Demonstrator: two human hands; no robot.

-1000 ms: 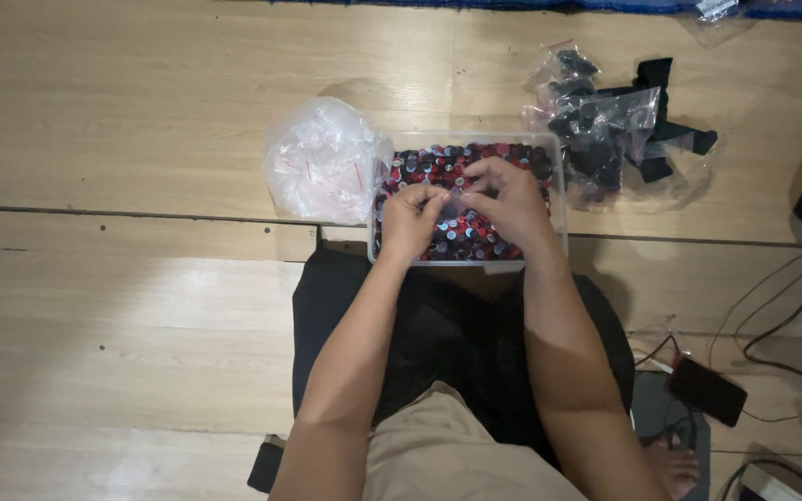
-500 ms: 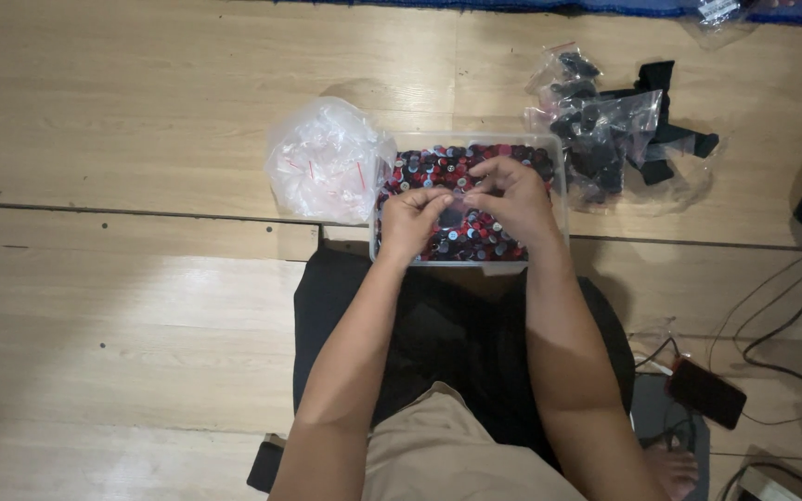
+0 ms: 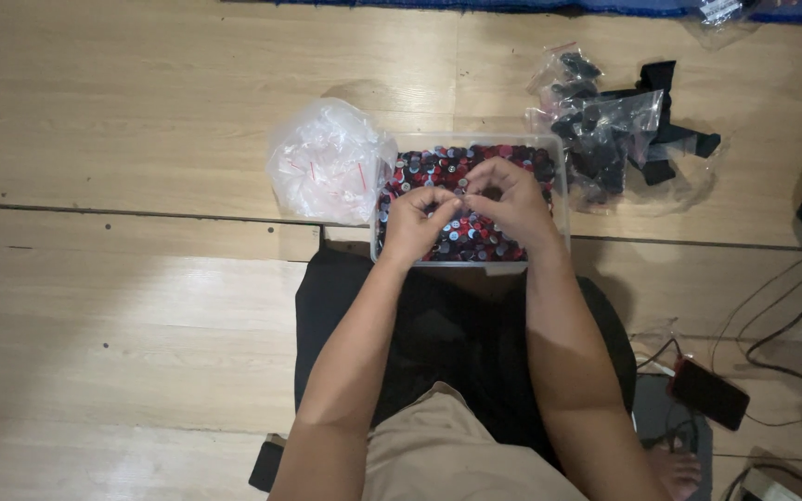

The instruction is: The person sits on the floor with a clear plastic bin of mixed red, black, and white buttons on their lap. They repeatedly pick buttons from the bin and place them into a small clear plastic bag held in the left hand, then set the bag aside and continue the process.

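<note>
Left hand (image 3: 417,221) and right hand (image 3: 510,201) meet fingertip to fingertip over the tray (image 3: 561,199) of caps (image 3: 461,237), fingers curled; any pinched piece is too small to tell. Bag (image 3: 327,162) lies left.

Home: wooden floor (image 3: 141,306), phone (image 3: 709,393)

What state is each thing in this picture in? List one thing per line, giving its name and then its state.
Clear tub: open, no lid, filled with small red, black and silver round pieces.
Left hand: over the tub, fingertips pinched together against the right hand's.
Right hand: over the tub, fingertips pinched; what they hold is too small to tell.
White plastic bags: crumpled in a heap, left of the tub.
Bags of dark parts: lying right of the tub.
Phone: flat, screen dark.
</note>
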